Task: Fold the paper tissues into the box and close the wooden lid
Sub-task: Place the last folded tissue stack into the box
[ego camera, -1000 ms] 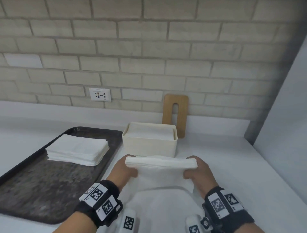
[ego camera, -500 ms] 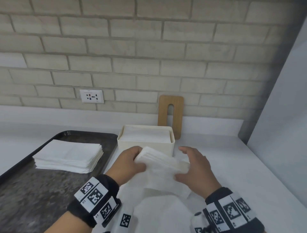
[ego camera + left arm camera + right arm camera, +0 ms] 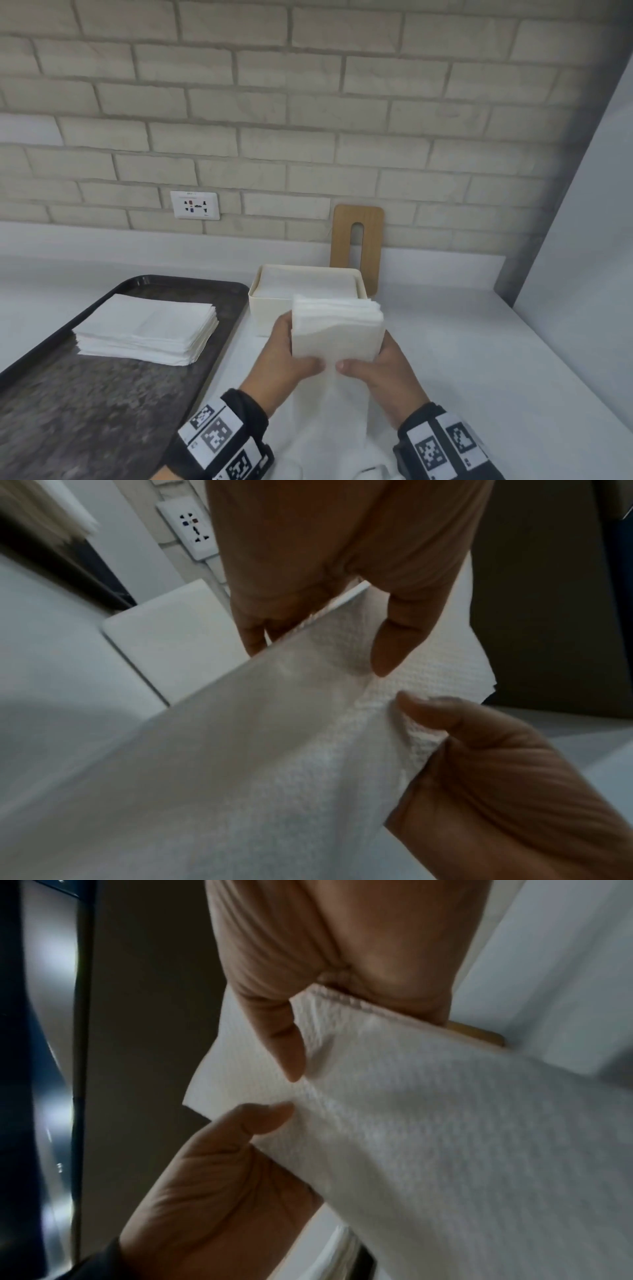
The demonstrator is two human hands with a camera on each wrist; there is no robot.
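Against a pale brick wall, on a white counter (image 3: 462, 342), the left hand (image 3: 287, 356) and right hand (image 3: 383, 366) now pinch a folded tissue wad (image 3: 337, 329), turned upright since a second ago, just before the box (image 3: 270, 308), ready for loading; the wooden lid (image 3: 358, 240) leans behind.

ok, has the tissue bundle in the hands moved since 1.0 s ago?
Yes. The tissue bundle has tipped from flat to upright and risen, now overlapping the box front.
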